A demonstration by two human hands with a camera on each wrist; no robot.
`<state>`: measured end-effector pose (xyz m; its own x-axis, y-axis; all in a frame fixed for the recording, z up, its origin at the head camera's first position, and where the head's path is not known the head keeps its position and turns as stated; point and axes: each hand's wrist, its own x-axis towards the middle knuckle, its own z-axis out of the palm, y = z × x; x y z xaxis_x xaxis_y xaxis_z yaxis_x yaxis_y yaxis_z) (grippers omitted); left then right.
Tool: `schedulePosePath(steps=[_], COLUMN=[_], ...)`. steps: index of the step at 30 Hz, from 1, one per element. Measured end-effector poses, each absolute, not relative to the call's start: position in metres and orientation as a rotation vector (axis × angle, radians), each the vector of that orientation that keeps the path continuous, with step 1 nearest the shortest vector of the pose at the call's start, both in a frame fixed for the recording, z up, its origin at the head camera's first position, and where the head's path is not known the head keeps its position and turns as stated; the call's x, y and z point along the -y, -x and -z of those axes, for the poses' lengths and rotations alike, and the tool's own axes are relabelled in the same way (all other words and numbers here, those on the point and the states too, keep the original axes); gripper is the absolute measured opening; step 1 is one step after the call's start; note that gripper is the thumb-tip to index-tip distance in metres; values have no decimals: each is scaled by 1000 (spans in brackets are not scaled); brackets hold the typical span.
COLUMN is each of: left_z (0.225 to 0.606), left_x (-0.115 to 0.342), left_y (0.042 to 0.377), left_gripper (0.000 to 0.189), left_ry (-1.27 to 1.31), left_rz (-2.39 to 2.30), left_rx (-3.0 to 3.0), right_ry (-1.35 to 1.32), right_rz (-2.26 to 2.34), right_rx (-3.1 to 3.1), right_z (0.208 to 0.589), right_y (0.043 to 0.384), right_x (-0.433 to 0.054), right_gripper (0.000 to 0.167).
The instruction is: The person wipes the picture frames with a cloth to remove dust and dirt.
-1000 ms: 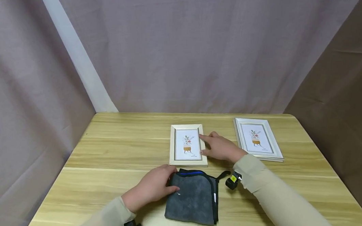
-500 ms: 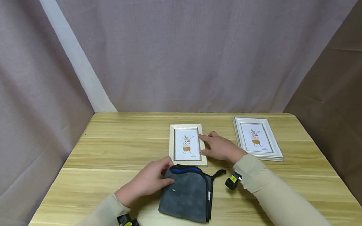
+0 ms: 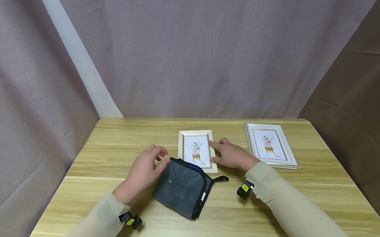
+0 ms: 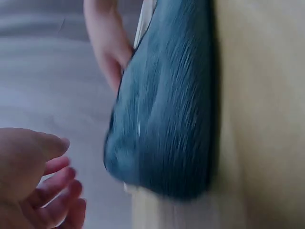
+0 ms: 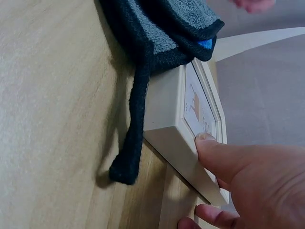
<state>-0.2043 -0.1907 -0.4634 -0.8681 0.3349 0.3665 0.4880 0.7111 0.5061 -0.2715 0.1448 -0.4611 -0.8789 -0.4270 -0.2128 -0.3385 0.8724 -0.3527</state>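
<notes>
A folded dark grey cloth [image 3: 180, 187] with black edging and a loop lies tilted, its upper corner overlapping the lower left of a cream picture frame [image 3: 181, 143]. My left hand [image 3: 143, 169] is at the cloth's upper left corner; the left wrist view shows a gap between its loosely bent fingers and the cloth [image 4: 167, 105]. My right hand [image 3: 231, 154] rests at the frame's right border, index finger and thumb pressing on it. In the right wrist view the thumb [image 5: 214, 150] lies on the frame's face, with other fingertips low by its side.
A white picture frame [image 3: 288, 148] with the same flower print lies at the right, apparently stacked on another. The wooden table [image 3: 127, 136] ends at a curtain [image 3: 196, 61] behind. Black wrist cameras sit on both sleeves.
My left hand has moved up and left, and the cloth has shifted left and turned, its corner now over the cream frame. The hand has come off the cloth. My right hand stays put.
</notes>
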Motion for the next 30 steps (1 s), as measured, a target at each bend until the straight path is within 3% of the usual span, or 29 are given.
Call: schedulePosePath(steps=[3,8,11,30], left_z=[460,466,476,486], left_x=[179,158,149,137], left_y=[182,153,150,197], left_gripper=[29,72,84,73], left_ry=[752,814,802,793], left_rz=[689,513,437,187], left_rx=[2704,2993,3085,2937], right_ry=[578,587,630,663], right_rz=[441,426,418,415], right_rx=[-2759,-2788,-2808,-2789], right_z=[461,461,460,464], right_y=[272,272,273,270], right_x=[-145,-144,-144,-147], right_gripper=[81,80,79,81])
